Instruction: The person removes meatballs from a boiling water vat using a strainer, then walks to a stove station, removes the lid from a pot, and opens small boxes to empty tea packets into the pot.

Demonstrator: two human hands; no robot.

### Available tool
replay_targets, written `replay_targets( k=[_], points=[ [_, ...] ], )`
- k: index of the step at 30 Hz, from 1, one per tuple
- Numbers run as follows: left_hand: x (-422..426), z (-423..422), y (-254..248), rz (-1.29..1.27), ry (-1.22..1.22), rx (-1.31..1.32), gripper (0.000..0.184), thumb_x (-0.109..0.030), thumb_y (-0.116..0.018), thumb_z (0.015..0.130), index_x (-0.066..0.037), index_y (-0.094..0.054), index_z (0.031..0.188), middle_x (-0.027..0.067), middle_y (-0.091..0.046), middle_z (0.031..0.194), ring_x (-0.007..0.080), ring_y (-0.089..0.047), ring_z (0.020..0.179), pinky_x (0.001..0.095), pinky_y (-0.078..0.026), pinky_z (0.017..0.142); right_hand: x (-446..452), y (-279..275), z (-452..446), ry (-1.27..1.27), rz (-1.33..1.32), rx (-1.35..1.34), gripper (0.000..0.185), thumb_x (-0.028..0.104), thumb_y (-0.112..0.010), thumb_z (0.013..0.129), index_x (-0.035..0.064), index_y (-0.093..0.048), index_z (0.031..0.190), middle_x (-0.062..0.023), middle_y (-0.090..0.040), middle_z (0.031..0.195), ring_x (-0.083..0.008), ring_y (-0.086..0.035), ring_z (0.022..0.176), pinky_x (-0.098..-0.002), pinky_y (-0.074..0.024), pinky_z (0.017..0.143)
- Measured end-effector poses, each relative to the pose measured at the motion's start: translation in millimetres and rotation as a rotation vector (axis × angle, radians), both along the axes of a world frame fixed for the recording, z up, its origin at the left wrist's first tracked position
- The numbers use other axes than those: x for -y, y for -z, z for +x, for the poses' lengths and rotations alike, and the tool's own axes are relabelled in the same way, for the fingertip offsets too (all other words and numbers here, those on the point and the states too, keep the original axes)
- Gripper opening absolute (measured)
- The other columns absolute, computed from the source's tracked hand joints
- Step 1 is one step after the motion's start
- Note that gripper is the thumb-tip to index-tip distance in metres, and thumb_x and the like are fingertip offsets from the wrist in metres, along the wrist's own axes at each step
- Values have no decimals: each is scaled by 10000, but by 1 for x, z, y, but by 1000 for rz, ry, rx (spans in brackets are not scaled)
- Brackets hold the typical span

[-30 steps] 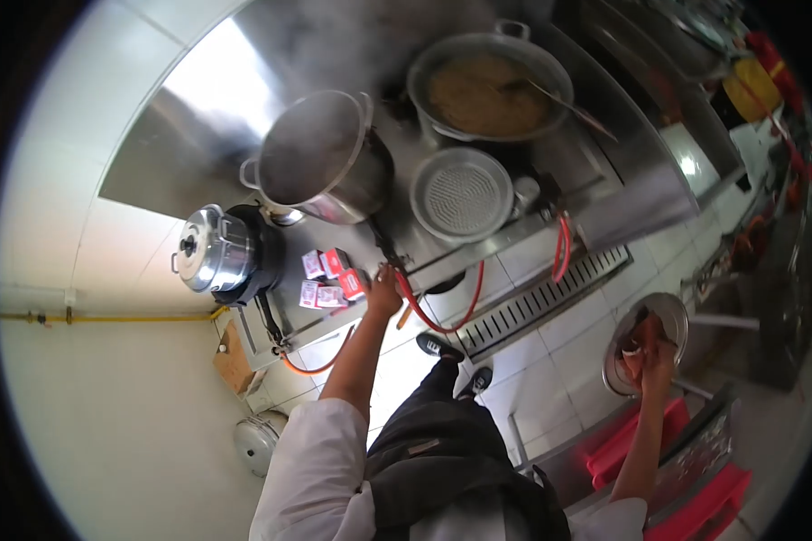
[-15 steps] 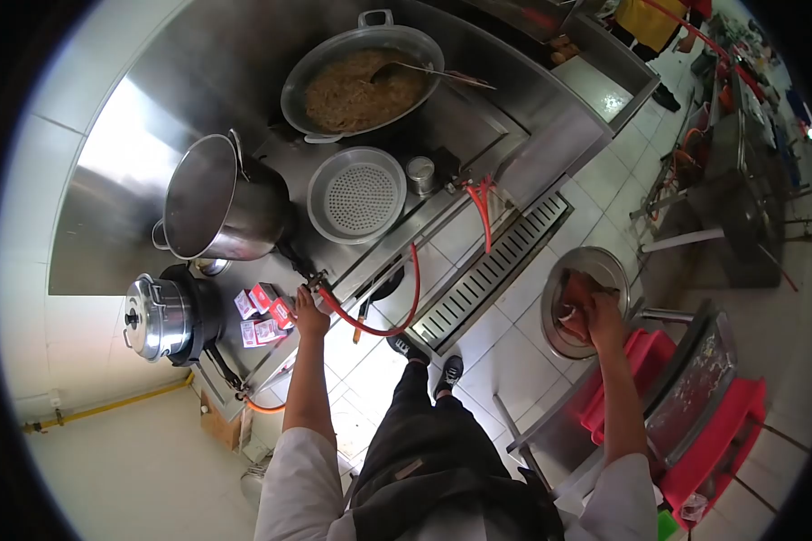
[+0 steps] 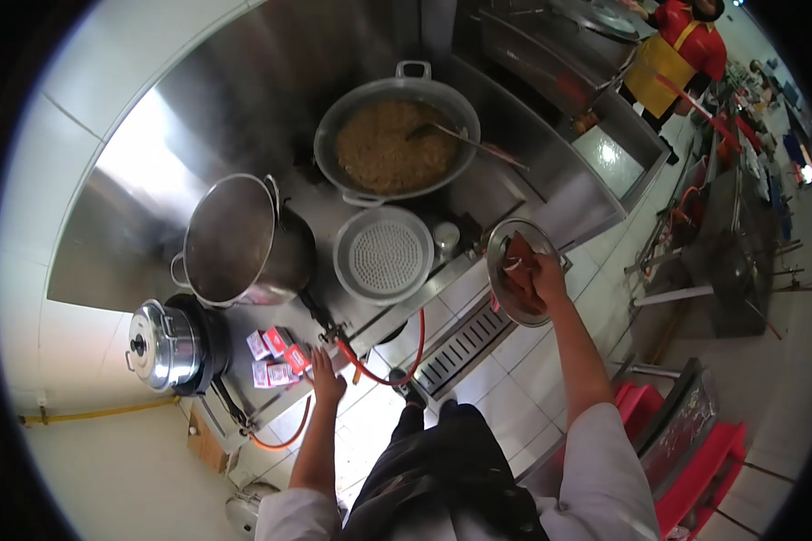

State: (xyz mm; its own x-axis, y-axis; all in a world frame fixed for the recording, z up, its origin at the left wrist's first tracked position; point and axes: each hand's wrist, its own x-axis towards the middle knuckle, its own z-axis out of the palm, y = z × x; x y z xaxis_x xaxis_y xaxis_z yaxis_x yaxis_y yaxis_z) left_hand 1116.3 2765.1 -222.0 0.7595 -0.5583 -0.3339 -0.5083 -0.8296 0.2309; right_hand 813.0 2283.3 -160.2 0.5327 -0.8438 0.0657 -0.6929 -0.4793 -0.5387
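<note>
My right hand (image 3: 550,281) grips a reddish-brown cloth (image 3: 518,281) against a round metal lid (image 3: 543,236), holding both up beside the stove's front edge. What the fingers grasp under the cloth is hidden. My left hand (image 3: 328,380) is open, its fingers stretched out at the counter edge. Just past its fingertips lie several small red and white boxes (image 3: 280,353). Left of the lid, a perforated metal strainer pan (image 3: 381,255) rests on the stove next to a small tin can (image 3: 446,238).
A wide wok (image 3: 397,144) of brown food holds a ladle (image 3: 478,144). A tall stockpot (image 3: 235,243) and a lidded pot (image 3: 164,344) stand on the left. A red hose (image 3: 420,347) loops off the front. A floor drain (image 3: 465,347) lies below; a person (image 3: 672,63) stands far right.
My right hand has carried the lid and cloth up and leftward, from over the floor to the stove's edge. My left hand has drawn slightly back from the boxes.
</note>
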Motion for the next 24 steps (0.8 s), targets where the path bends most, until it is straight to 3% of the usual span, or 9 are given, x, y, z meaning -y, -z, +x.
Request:
replay_targets(
  k=[4,6,10,14,19,20,21,22,24],
  points=[
    [-56,-52,18,-97,34,-85,874,-77,-600,713,-32,-138,1454,165,-127,1528,281,-157,1410,638,-101,1042,51,8,59,19,-58,43,233,83,-585,771,21,-636,989,-206,-633,974,-388,-600,922,-431,-480,798],
    [-72,-88,0,110,43,-176,885,-99,-599,720,-29,-113,1456,173,-124,1527,288,-178,1401,632,-117,1042,80,24,85,-4,-116,36,230,101,-576,781,33,-639,992,-202,-635,978,-383,-599,937,-437,-479,808],
    [-106,-142,7,255,44,-288,864,-157,-606,728,-18,-150,1449,196,-171,1510,312,-233,1378,637,-188,1013,131,34,143,40,-27,-53,255,102,-614,782,14,-646,1019,-208,-634,1011,-370,-596,976,-436,-473,834],
    [-94,-180,-9,257,-132,-358,833,-148,-593,719,22,-190,1429,226,-217,1488,335,-272,1360,569,-261,1011,168,83,150,69,-16,-104,259,164,-606,790,54,-652,1020,-184,-639,1025,-361,-604,971,-439,-474,833],
    [-52,-214,-1,124,-267,-366,826,-138,-606,741,36,-183,1429,231,-254,1472,323,-289,1357,486,-271,1044,154,11,143,73,32,40,283,209,-615,797,31,-648,1015,-189,-650,989,-375,-609,938,-426,-473,818],
    [-35,-214,-7,138,-275,-381,811,-132,-598,758,33,-178,1432,227,-244,1478,325,-285,1358,482,-262,1054,153,8,135,70,60,45,328,264,-607,841,7,-631,1043,-198,-638,1007,-386,-595,939,-419,-471,820],
    [-16,-214,-18,104,-301,-378,795,-137,-587,773,24,-179,1437,218,-238,1483,321,-285,1360,485,-262,1052,163,39,116,27,-92,280,333,294,-549,888,-10,-628,998,-239,-629,935,-391,-598,885,-437,-466,781],
    [-5,-214,-21,66,-296,-367,788,-145,-576,783,0,-175,1446,204,-231,1490,323,-290,1356,475,-264,1053,146,21,100,-22,-100,299,366,317,-541,905,-25,-594,1024,-238,-613,973,-400,-580,902,-433,-455,780],
    [17,-212,-34,-20,-348,-380,757,-160,-574,791,-42,-217,1447,169,-254,1492,307,-292,1355,475,-256,1055,98,-11,71,-15,148,311,349,310,-558,904,-28,-567,992,-208,-596,913,-357,-567,844,-411,-441,751]
  ],
)
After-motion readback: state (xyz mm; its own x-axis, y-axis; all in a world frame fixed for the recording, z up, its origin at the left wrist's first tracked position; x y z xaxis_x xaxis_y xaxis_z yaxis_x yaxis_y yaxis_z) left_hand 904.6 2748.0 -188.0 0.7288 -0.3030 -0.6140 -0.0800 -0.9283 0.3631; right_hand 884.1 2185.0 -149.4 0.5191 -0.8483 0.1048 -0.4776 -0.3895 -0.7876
